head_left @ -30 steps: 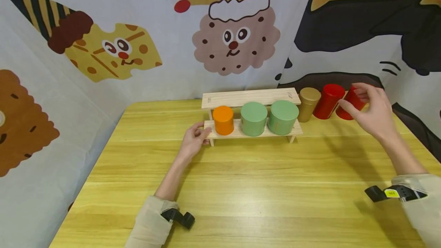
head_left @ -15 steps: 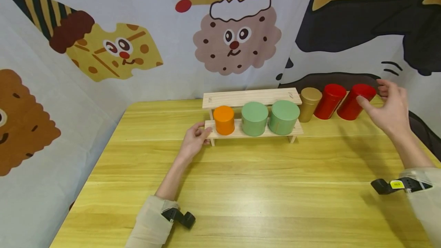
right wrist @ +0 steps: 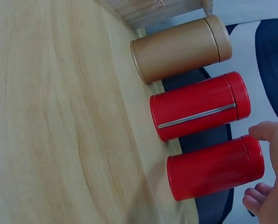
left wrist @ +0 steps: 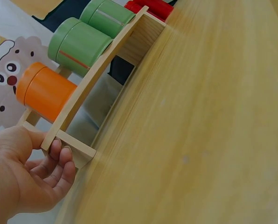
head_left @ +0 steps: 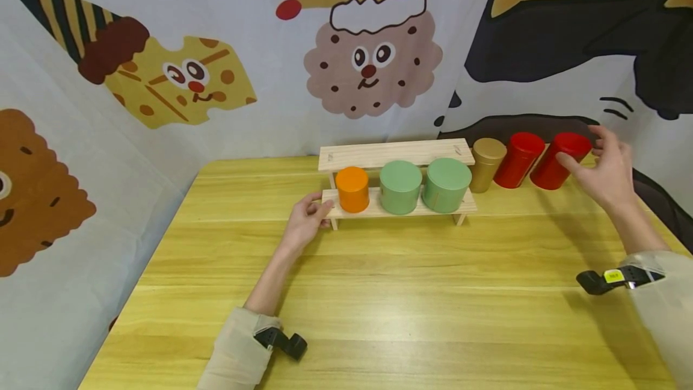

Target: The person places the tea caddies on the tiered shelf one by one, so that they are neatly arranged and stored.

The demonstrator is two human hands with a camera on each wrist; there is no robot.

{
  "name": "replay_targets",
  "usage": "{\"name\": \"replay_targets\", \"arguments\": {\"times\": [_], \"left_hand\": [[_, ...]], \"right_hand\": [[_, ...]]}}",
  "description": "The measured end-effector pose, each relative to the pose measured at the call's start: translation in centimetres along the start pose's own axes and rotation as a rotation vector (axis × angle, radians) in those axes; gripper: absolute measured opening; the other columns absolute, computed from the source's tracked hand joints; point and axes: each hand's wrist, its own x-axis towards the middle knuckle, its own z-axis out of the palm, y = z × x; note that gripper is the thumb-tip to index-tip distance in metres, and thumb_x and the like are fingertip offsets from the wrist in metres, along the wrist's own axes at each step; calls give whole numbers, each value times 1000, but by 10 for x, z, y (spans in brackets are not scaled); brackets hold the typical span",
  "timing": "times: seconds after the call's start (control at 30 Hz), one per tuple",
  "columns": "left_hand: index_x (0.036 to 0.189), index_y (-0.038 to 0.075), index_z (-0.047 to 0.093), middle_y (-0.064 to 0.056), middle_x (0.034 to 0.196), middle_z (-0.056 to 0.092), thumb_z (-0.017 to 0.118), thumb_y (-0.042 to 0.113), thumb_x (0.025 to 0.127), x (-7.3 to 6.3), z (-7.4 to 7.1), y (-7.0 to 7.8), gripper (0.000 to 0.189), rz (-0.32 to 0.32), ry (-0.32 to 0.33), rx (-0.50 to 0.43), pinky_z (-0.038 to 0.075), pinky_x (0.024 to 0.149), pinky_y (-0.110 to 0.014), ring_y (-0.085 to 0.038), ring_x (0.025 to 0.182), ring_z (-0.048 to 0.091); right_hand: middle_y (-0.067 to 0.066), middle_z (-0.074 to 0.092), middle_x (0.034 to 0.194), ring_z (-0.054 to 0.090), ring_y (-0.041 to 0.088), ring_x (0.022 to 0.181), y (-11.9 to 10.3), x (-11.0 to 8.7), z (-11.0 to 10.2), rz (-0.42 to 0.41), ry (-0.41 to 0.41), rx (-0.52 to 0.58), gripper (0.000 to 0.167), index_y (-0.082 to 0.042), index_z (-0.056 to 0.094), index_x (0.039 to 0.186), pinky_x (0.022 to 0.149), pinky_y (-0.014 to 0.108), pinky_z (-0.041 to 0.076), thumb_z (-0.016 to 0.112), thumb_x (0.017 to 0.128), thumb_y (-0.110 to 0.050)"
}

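Note:
My left hand (head_left: 303,221) grips the left end of a two-step wooden shelf (head_left: 395,154), thumb on top of the lower step and fingers curled beneath it. On that lower step stand an orange tin (head_left: 352,189) and two green tins (head_left: 399,187). My right hand (head_left: 609,173) is at the lid of the rightmost red tin (right wrist: 216,168), thumb and fingers spread to either side. In the right wrist view, the thumb tip is right at the lid's edge, and the curved fingers lie just past the opposite side. Another red tin (right wrist: 202,106) and a gold tin (right wrist: 182,50) stand beside it.
All this stands toward the back of a wood-grain table (head_left: 346,294). Behind it hangs a cloth backdrop (head_left: 260,125) with cartoon figures. The gold tin stands close to the shelf's right end. The shelf's upper step carries no tins.
My right hand has moved rightward from over the rightmost red tin to its far side, then slightly back left toward the lid. My left hand has kept its hold on the shelf.

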Motion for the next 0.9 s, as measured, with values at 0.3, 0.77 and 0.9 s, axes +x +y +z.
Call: {"name": "replay_targets", "arguments": {"times": [0.3,0.77,0.9], "left_hand": [[145,1,48,-12,96,65,62,21,103,0,-1,-1,49,-8,0,2,59,77,-33,-17,77,61],[149,-1,43,-11,95,64,60,21,104,3,-2,-2,53,-27,-12,10,57,87,-48,-21,79,62],[147,1,46,-11,97,65,62,23,103,1,-2,-1,52,-17,-3,7,59,82,-39,-19,78,62]], "right_hand": [[37,27,150,23,55,132,7,11,9,-56,-31,-22,76,-15,14,163,97,73,32,55,102,-35],[36,39,146,41,54,122,14,12,12,-109,-38,-68,66,-13,26,161,68,20,38,55,104,-32],[35,41,145,42,54,121,16,8,14,-120,9,-51,64,-13,30,159,81,27,41,57,104,-30]]}}
